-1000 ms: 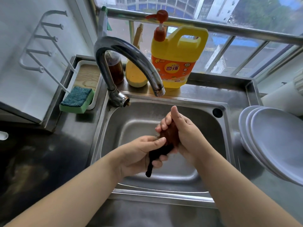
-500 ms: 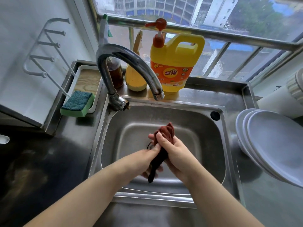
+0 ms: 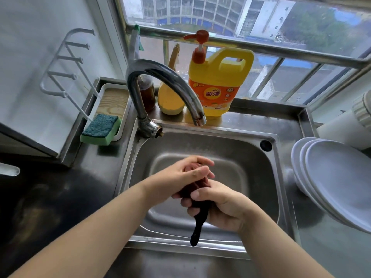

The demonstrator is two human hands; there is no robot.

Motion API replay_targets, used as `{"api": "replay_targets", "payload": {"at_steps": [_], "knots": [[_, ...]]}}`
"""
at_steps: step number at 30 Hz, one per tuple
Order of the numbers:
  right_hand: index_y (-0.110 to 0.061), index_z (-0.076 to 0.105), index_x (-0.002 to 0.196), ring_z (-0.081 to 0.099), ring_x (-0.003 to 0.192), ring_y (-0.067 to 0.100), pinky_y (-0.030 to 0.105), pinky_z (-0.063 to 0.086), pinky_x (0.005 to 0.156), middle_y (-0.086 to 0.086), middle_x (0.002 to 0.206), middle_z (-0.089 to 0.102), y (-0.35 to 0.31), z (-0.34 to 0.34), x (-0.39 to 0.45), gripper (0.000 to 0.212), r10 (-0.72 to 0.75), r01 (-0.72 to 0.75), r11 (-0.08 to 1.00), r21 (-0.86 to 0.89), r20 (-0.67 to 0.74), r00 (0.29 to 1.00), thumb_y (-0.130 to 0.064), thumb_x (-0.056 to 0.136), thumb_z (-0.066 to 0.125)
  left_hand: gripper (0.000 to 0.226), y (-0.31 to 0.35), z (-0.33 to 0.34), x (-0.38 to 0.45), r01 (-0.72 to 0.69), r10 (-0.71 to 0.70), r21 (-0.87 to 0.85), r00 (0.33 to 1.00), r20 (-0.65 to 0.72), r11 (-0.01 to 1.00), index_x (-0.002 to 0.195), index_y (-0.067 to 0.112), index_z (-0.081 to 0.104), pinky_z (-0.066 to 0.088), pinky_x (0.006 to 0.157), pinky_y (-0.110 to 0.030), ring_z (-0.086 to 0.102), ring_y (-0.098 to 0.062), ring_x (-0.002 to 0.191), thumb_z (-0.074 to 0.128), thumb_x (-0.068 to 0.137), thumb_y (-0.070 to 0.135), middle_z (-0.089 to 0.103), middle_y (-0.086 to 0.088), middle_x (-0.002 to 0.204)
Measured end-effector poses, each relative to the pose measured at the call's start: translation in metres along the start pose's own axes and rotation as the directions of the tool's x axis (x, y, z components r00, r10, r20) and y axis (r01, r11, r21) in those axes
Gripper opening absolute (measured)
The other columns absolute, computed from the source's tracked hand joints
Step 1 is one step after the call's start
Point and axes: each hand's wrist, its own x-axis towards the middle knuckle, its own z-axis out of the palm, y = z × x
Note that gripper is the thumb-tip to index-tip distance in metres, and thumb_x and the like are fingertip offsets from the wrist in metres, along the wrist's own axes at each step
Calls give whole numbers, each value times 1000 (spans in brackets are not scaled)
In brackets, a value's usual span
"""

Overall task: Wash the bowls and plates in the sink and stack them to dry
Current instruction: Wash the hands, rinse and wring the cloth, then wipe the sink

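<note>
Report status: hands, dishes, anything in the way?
Left hand and right hand both grip dark cloth over sink. White plates stacked on the right counter. Tap dry, nothing blocking.

Under your hands the sink (image 3: 259,177) is shiny steel, smooth with a dull brushed look. The cloth (image 3: 197,184) you squeeze is soft, dark, wet fabric. The tap (image 3: 166,77) above your hands is bright, glossy metal. Right of your right hand (image 3: 222,205), the plates (image 3: 339,177) look smooth, white and a little shiny. Far left, the sponge (image 3: 101,128) has a rough green top. The soap jug (image 3: 218,81) is glossy yellow plastic.
</note>
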Motion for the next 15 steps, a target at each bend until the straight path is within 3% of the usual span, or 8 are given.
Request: {"api": "replay_targets", "payload": {"at_steps": [3, 5, 7, 9, 11, 13, 15], "knots": [[3, 60, 111, 65, 80, 18, 22, 54, 68, 19, 95, 67, 6, -5, -3, 63, 22, -26, 998, 50, 78, 997, -14, 57, 88, 33, 3, 2, 1, -135, 132, -39, 988, -77, 990, 85, 9, 60, 51, 78, -37, 64, -18, 83, 67, 82, 41, 72, -9, 94], [1, 62, 109, 68, 80, 20, 26, 56, 72, 17, 94, 68, 10, -4, -6, 52, 78, -80, 996, 38, 57, 995, -6, 61, 82, 26, 9, 8, 2, -169, 165, -31, 980, -110, 985, 77, 6, 55, 52, 74, -30, 63, -19, 78, 63, 87, 29, 73, -10, 87], [-4, 67, 96, 62, 61, 14, 22, 52, 57, 11, 80, 68, 10, 3, -6, 27, 107, -107, 994, -20, -11, 994, -1, 69, 64, 26, 14, 15, 2, -176, 173, -33, 981, -86, 984, 72, 7, 53, 53, 71, -30, 64, -19, 73, 62, 91, 22, 70, -11, 77], [-8, 58, 81, 42, 46, 7, 16, 35, 42, 2, 62, 57, 5, 11, -5, 10, 118, -141, 973, -183, -129, 985, -5, 72, 57, 29, 18, 21, 1, -163, 156, -35, 976, -151, 986, 67, 10, 51, 52, 63, -30, 59, -18, 59, 59, 94, 19, 61, -7, 62], [-14, 52, 70, 34, 44, 6, 16, 28, 41, -4, 54, 48, 2, 17, -2, 11, 81, -208, 855, -475, -273, 959, -13, 77, 61, 36, 17, 26, 2, -124, 100, -59, 947, -305, 991, 62, 14, 49, 48, 57, -30, 51, -17, 49, 56, 95, 24, 53, -3, 53], [-14, 56, 71, 38, 45, 6, 17, 30, 43, -6, 53, 50, 2, 18, 2, 15, -36, -267, 636, -724, -374, 927, -19, 85, 59, 39, 13, 29, 7, -76, 20, -111, 900, -436, 991, 61, 15, 48, 43, 53, -28, 46, -14, 43, 53, 97, 30, 48, -1, 49], [-10, 58, 80, 45, 55, 12, 21, 34, 47, 3, 66, 57, 7, 19, 8, 16, -153, -295, 415, -861, -386, 910, -23, 89, 53, 42, 7, 32, 13, -34, -43, -137, 852, -521, 990, 62, 14, 48, 40, 49, -26, 42, -13, 41, 50, 98, 33, 45, 0, 48]]}}
